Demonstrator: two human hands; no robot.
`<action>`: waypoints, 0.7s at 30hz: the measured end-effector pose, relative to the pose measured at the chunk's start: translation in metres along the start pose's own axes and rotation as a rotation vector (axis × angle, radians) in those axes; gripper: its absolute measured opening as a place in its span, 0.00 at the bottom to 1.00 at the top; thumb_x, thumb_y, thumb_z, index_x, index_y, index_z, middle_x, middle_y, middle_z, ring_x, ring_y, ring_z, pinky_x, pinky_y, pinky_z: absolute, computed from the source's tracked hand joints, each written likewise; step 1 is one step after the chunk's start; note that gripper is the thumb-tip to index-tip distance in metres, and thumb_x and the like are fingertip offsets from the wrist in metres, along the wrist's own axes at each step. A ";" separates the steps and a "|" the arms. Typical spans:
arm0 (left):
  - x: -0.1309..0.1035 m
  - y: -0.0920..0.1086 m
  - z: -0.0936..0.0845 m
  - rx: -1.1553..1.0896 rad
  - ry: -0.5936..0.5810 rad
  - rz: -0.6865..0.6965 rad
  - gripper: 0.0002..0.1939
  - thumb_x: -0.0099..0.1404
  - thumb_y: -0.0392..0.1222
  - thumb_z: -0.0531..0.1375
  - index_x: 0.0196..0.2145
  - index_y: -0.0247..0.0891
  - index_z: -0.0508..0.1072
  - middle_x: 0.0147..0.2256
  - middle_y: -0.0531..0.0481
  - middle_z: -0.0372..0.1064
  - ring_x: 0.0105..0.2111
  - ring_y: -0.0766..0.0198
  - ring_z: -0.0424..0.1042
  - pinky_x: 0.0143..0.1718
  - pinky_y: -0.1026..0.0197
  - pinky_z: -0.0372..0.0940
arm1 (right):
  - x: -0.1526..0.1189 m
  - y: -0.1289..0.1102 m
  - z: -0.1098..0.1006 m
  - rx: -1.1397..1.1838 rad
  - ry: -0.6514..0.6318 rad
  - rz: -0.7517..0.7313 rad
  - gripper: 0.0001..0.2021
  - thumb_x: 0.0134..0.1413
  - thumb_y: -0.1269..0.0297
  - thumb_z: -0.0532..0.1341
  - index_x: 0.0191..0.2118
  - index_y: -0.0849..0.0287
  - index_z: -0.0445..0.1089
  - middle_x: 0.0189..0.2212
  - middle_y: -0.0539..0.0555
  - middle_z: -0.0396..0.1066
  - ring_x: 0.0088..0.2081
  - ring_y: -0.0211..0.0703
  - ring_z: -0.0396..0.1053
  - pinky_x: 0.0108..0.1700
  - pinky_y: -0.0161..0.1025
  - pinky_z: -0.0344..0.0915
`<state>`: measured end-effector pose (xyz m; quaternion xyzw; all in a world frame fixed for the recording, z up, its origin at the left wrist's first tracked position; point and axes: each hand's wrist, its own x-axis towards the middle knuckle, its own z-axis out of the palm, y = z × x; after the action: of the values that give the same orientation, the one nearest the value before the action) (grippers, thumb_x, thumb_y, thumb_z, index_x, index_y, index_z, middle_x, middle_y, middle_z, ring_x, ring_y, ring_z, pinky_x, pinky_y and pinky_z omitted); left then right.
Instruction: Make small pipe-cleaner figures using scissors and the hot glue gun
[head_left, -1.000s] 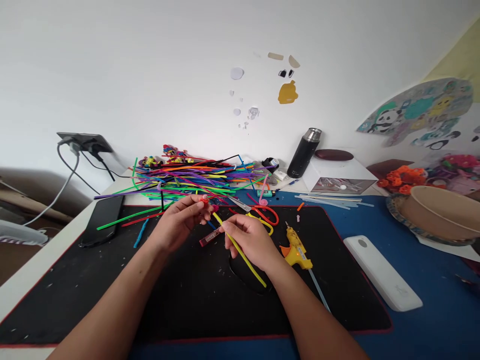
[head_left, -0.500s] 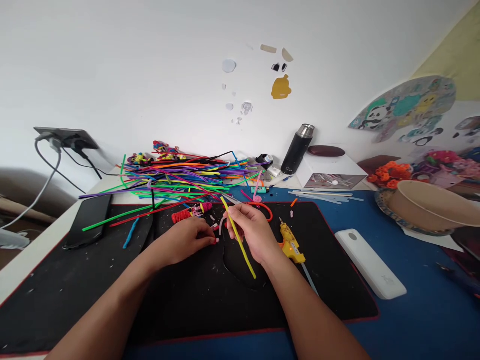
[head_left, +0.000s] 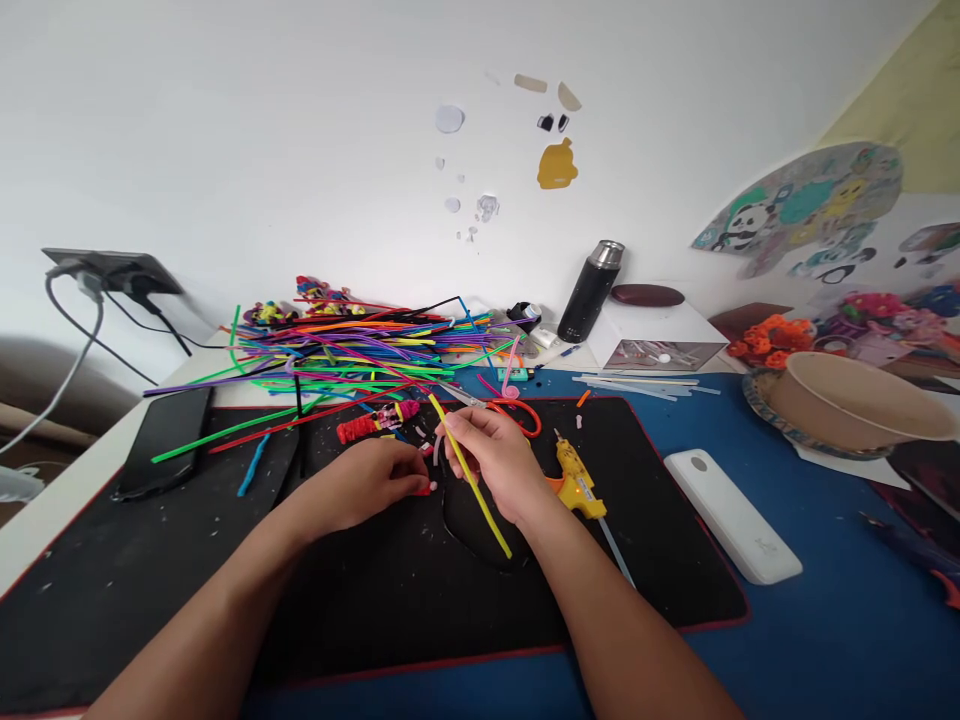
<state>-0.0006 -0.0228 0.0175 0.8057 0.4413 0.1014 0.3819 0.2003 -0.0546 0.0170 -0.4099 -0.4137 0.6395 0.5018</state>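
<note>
My right hand (head_left: pixel 491 455) grips a yellow pipe cleaner (head_left: pixel 491 520), which slants down toward me across the fingers. My left hand (head_left: pixel 386 480) is closed in a pinch on a small red piece (head_left: pixel 426 490) with a pale tip; most of it is hidden by the fingers. Just beyond the left hand lies a red, pink and yellow pipe-cleaner figure (head_left: pixel 375 422). Orange-handled scissors (head_left: pixel 525 418) rest behind the right hand, partly covered by it. To the right of that hand, a yellow glue gun (head_left: pixel 577 480) lies on the black mat (head_left: pixel 390 600).
Many coloured pipe cleaners (head_left: pixel 360 350) are heaped along the wall. A black phone (head_left: pixel 166 440) lies at left, a white power bank (head_left: pixel 733 515) at right. Behind stand a black flask (head_left: pixel 591 295) and a white box (head_left: pixel 660 335). Glue sticks (head_left: pixel 637 385) and a beige bowl (head_left: pixel 862 395) are farther right.
The whole view has shifted slightly. Both hands keep nearly the same place and grip, with the left moved a little left, and the yellow pipe cleaner's upper end leans a bit more left.
</note>
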 end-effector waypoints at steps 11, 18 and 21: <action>0.001 0.006 0.000 -0.483 0.250 0.014 0.15 0.64 0.55 0.67 0.38 0.41 0.84 0.34 0.46 0.79 0.32 0.56 0.74 0.33 0.60 0.67 | -0.003 0.001 0.007 -0.149 0.036 -0.074 0.17 0.58 0.47 0.66 0.33 0.58 0.74 0.22 0.46 0.68 0.21 0.34 0.63 0.23 0.34 0.57; 0.005 0.008 0.011 -1.041 0.306 -0.021 0.16 0.54 0.51 0.77 0.35 0.39 0.85 0.31 0.49 0.77 0.29 0.63 0.73 0.31 0.63 0.68 | -0.003 0.011 0.013 -0.211 0.048 -0.102 0.18 0.59 0.46 0.66 0.33 0.57 0.70 0.21 0.46 0.67 0.20 0.35 0.63 0.23 0.34 0.60; 0.007 0.006 0.012 -1.077 0.304 -0.014 0.15 0.53 0.51 0.78 0.31 0.38 0.83 0.28 0.50 0.75 0.26 0.65 0.71 0.28 0.65 0.66 | 0.000 0.018 0.016 -0.228 0.037 -0.100 0.19 0.59 0.45 0.65 0.33 0.58 0.70 0.21 0.46 0.67 0.20 0.35 0.63 0.23 0.33 0.61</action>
<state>0.0136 -0.0255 0.0121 0.4702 0.3826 0.4251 0.6722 0.1802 -0.0593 0.0055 -0.4548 -0.4945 0.5547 0.4908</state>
